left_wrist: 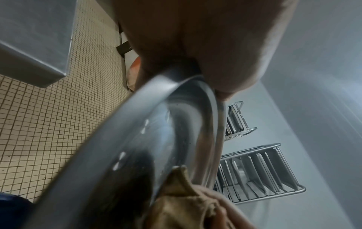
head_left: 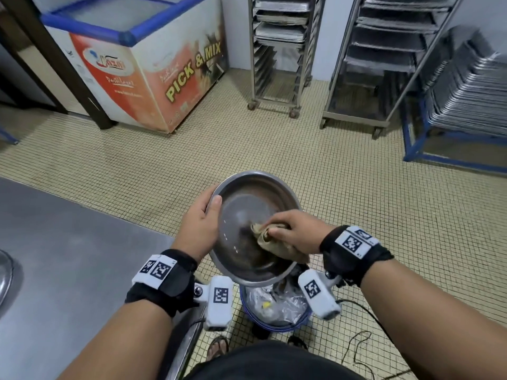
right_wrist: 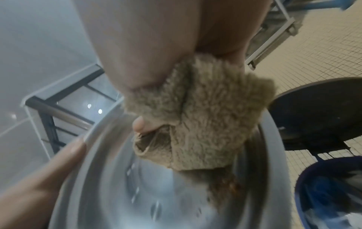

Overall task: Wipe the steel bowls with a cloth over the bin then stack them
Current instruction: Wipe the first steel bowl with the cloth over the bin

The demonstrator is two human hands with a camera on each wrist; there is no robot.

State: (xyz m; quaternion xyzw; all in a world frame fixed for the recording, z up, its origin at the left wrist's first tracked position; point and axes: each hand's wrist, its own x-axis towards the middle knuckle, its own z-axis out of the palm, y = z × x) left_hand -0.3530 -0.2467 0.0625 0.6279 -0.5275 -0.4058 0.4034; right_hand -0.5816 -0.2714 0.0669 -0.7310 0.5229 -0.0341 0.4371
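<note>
- My left hand (head_left: 198, 225) grips the bowl (head_left: 247, 212) at its left rim, thumb curled over the edge onto the inside, fingers hidden behind the wall.
- Bowl is tilted, its open side facing me, held in the air above the bin (head_left: 274, 319).
- My right hand (head_left: 295, 230) is bunched around the cloth (head_left: 277, 244), fingers curled into it and pressing it against the bowl's inner floor, lower right of centre.
- Right wrist view: cloth (right_wrist: 203, 114) is tan and fuzzy; one fingertip pokes out from a fold; brownish residue sits on the steel just below the cloth.
- Left wrist view: bowl rim (left_wrist: 137, 100) runs across the picture, thumb clamped on its top edge; cloth (left_wrist: 182, 206) enters at the bottom.
- Bin is blue, on the tiled floor (head_left: 356, 187) right under the bowl, with a crumpled clear liner and scraps inside.
- Steel table (head_left: 68, 256) stands to my left; the edge of another steel dish (head_left: 5, 278) lies at its far left.
- Across the floor: a chest freezer (head_left: 142, 64) and tray racks (head_left: 279, 50).
</note>
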